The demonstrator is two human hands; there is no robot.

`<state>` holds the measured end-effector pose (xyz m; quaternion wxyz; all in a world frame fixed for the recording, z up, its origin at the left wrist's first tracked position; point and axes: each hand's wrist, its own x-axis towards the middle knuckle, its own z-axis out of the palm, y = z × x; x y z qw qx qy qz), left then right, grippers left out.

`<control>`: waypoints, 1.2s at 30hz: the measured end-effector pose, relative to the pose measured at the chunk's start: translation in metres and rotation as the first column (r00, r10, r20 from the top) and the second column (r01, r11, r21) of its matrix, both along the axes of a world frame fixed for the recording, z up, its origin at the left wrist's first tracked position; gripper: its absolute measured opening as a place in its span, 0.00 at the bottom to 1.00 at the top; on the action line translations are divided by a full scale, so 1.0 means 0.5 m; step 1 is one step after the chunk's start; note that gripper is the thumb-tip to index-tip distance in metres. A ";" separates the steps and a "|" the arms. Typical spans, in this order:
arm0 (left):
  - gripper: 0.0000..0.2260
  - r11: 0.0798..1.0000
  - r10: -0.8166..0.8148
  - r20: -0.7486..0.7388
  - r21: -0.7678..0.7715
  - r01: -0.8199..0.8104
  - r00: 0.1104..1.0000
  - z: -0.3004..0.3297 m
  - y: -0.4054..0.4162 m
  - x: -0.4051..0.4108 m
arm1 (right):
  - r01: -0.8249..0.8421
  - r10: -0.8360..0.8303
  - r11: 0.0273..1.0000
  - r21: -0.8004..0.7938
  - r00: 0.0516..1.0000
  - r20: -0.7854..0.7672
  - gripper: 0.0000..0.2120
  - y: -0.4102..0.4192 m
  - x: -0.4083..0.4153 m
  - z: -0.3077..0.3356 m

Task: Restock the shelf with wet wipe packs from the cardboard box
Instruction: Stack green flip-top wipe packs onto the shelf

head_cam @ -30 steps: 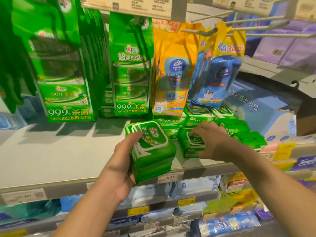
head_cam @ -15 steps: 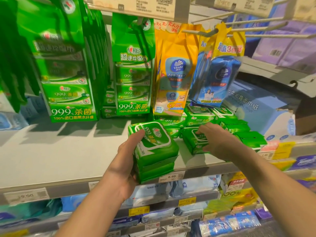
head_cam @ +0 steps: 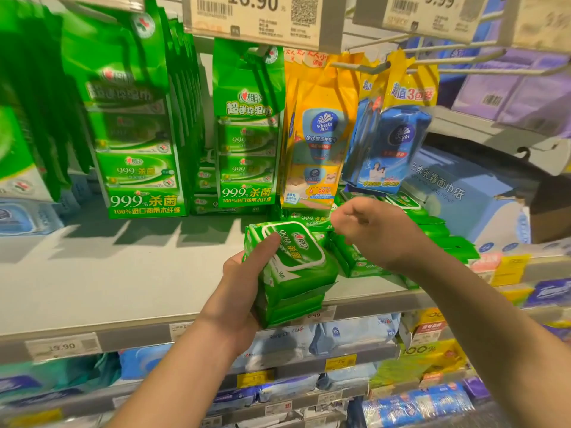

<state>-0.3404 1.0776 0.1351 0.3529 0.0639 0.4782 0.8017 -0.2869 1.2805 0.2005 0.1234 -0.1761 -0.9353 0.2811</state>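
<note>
My left hand [head_cam: 244, 291] grips a stack of three green wet wipe packs [head_cam: 296, 267], thumb on the top pack's white lid, at the front edge of the grey shelf [head_cam: 123, 279]. My right hand [head_cam: 383, 239] hovers just right of the stack with its fingers curled and nothing in them. Under and behind it, several more green wet wipe packs [head_cam: 358, 264] lie in rows on the shelf, partly hidden by the hand. The cardboard box is not in view.
Tall green multipacks [head_cam: 142, 168] and yellow and blue hanging packs [head_cam: 321, 134] fill the back of the shelf. A blue tissue carton [head_cam: 457, 193] stands at the right. Bare grey shelf lies left of the stack. Lower shelves hold blue packs.
My right hand has lifted off the pack on the shelf and drawn back toward the stack, its fingers now curled. My left hand has kept the stack almost still.
</note>
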 end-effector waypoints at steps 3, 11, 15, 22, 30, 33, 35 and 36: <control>0.25 1.000 -0.016 -0.024 -0.008 0.016 1.000 -0.004 0.005 0.003 | -0.092 0.107 0.975 -0.203 0.992 0.065 0.08 -0.057 0.019 0.043; 0.42 0.998 0.069 0.008 0.001 -0.069 0.998 -0.007 0.026 0.008 | -0.193 0.190 0.981 -0.023 0.928 0.322 0.50 -0.113 0.043 0.071; 0.37 0.996 0.085 0.004 0.029 -0.085 0.996 -0.007 0.028 0.016 | -0.241 0.215 0.970 0.026 0.906 0.365 0.58 -0.107 0.024 0.046; 0.44 0.997 0.073 0.000 0.035 -0.073 0.997 -0.024 0.021 0.003 | -0.200 0.206 0.979 -0.050 0.941 0.267 0.48 -0.096 0.024 0.047; 0.22 0.958 0.271 0.002 -0.103 -0.269 0.963 -0.028 -0.021 -0.042 | -0.125 0.125 0.992 -0.014 0.973 0.195 0.40 -0.021 0.004 0.026; 0.23 0.942 0.315 -0.002 -0.117 -0.313 0.949 -0.025 -0.032 -0.052 | -0.135 0.129 0.991 0.011 0.969 0.209 0.36 -0.005 -0.005 0.006; 0.23 0.940 0.322 0.003 -0.121 -0.319 0.947 -0.024 -0.036 -0.057 | -0.171 0.158 0.985 0.028 0.956 0.247 0.33 -0.003 -0.015 -0.008; 0.24 0.941 0.318 0.003 -0.123 -0.315 0.948 -0.024 -0.038 -0.059 | -0.193 0.176 0.981 0.037 0.945 0.274 0.32 -0.003 -0.023 -0.015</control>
